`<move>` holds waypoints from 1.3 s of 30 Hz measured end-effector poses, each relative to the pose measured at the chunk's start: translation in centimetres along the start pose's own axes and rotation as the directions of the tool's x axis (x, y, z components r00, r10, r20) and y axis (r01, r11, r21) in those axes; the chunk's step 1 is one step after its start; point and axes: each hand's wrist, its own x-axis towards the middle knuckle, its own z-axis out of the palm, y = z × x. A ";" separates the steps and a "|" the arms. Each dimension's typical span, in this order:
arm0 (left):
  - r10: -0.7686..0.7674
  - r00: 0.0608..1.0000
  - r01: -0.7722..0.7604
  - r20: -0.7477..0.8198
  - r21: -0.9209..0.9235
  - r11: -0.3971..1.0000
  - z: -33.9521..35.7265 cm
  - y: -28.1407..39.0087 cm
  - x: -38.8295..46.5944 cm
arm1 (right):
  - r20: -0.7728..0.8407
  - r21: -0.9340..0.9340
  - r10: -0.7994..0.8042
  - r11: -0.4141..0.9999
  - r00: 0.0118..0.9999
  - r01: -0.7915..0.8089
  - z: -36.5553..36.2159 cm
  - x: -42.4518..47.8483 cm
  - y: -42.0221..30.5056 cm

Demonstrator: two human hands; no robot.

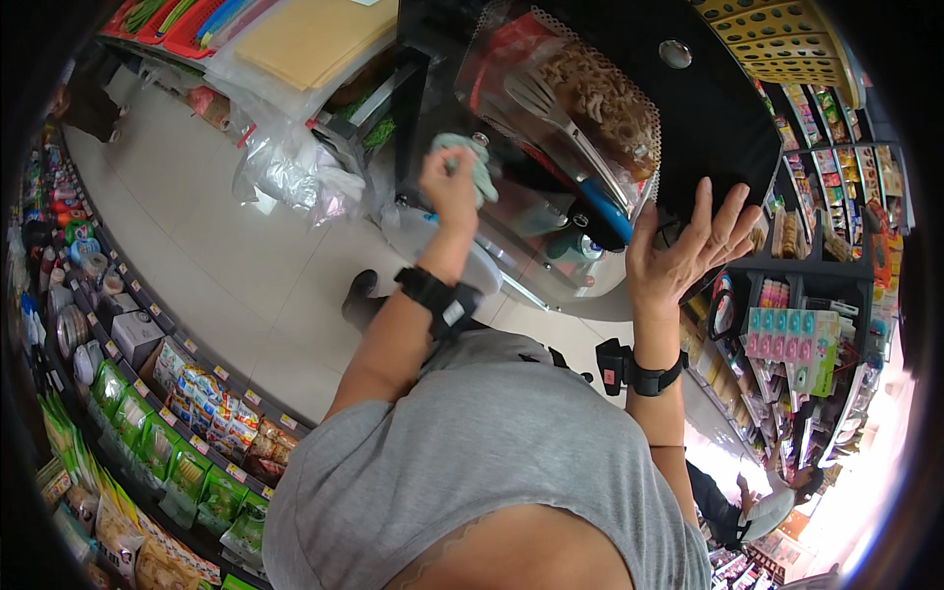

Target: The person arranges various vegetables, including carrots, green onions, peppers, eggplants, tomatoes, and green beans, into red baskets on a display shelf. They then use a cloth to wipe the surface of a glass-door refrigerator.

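Note:
My left hand (pixel 451 181) is closed on a pale green cloth (pixel 483 177), which lies against a clear panel of a display case (pixel 509 214). My right hand (pixel 682 247) has its fingers spread and appears to hold nothing. It rests at or just above the case's near right edge; contact is hard to tell. Between the hands is a pair of metal tongs (pixel 564 129) with a blue and black handle (pixel 601 210). Beside the tongs, brown sliced food (pixel 601 103) sits on a lace-edged liner (pixel 653 118). Behind the clear panel stands a partly hidden can or bottle (pixel 590 247).
A black panel (pixel 708 96) with a round metal knob (pixel 675 53) borders the case. Plastic bags (pixel 295 173) hang at its left, below brown paper sheets (pixel 317 40). Stocked shelves (pixel 199 442) curve along the left. Another person (pixel 771 509) stands at lower right.

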 end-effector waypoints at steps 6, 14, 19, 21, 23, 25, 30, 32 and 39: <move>-0.040 0.994 0.039 0.103 0.005 0.999 0.1 -2.4 -2.1 | -0.046 -0.091 -0.012 0.996 0.999 0.008 0.4 0.4 -0.5; 0.014 0.997 -0.015 0.081 0.019 1.000 1.1 0.0 -0.9 | -0.017 -0.115 0.013 0.993 1.000 -0.015 0.1 0.0 -0.2; -0.101 0.994 0.102 0.033 -0.041 0.994 -0.4 -4.3 0.0 | -0.024 -0.097 -0.005 0.995 1.000 0.002 0.5 0.5 -0.6; -0.215 0.975 0.220 0.056 -0.103 0.970 -0.6 -4.5 -0.1 | -0.010 -0.105 0.001 0.994 1.000 -0.002 0.2 0.4 -0.5; -0.289 0.953 0.301 0.095 -0.156 0.941 -0.1 -2.5 -1.0 | -0.003 -0.115 0.030 0.993 1.000 -0.030 0.1 0.2 -0.4; -0.258 0.959 0.276 0.119 -0.174 0.945 0.3 -1.5 -1.6 | -0.006 -0.109 0.021 0.994 1.000 -0.021 0.1 0.4 -0.5; 0.068 0.995 -0.071 0.077 0.042 0.997 -0.6 -3.1 -0.9 | -0.002 -0.144 -0.010 0.990 1.000 0.009 0.1 0.3 -0.1; -0.105 0.994 0.104 0.007 0.054 0.993 -3.0 -7.4 0.1 | -0.019 -0.137 -0.046 0.990 0.999 0.043 0.5 0.7 -0.3; 0.014 0.988 -0.028 0.157 0.082 0.996 -0.9 -0.8 -0.5 | -0.036 -0.208 -0.036 0.978 0.999 0.027 0.6 0.0 0.1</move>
